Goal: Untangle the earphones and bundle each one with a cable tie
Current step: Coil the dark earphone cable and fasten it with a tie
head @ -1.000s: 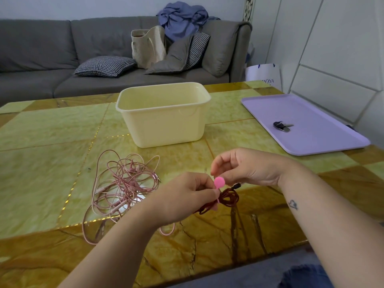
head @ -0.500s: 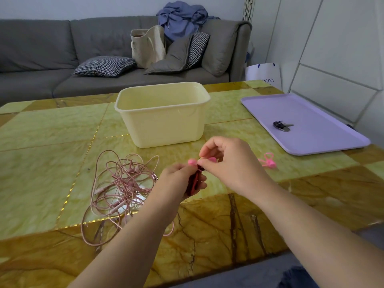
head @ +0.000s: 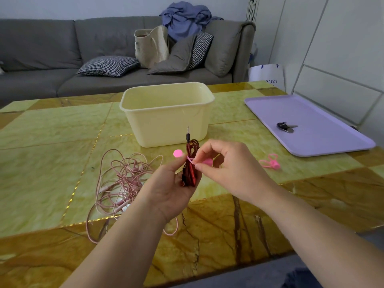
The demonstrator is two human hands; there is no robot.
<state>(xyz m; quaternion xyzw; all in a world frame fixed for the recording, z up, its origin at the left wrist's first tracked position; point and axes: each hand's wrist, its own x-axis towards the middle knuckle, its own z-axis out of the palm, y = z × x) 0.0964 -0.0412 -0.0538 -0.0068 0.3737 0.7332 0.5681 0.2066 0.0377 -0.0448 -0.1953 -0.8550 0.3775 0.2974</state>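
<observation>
My left hand [head: 166, 188] holds a coiled red earphone bundle [head: 190, 163] upright above the table, its jack plug pointing up. A pink cable tie [head: 192, 160] crosses the bundle; its round end sticks out by my left thumb. My right hand [head: 226, 169] pinches the other end of the tie on the bundle's right side. A tangle of pink earphones [head: 122, 183] lies on the table to the left, partly hidden behind my left forearm. A second pink cable tie [head: 270, 162] lies on the table to the right.
A cream plastic tub [head: 166, 119] stands just behind the hands. At the right lies a purple tray [head: 324, 129] with a dark key fob [head: 283, 126] on it. The marble-patterned table [head: 41, 142] has a grey sofa behind it.
Both hands rose and shifted up the table. The red bundle turned upright with its plug up, and the pink tie now crosses it. The second tie on the table came into view.
</observation>
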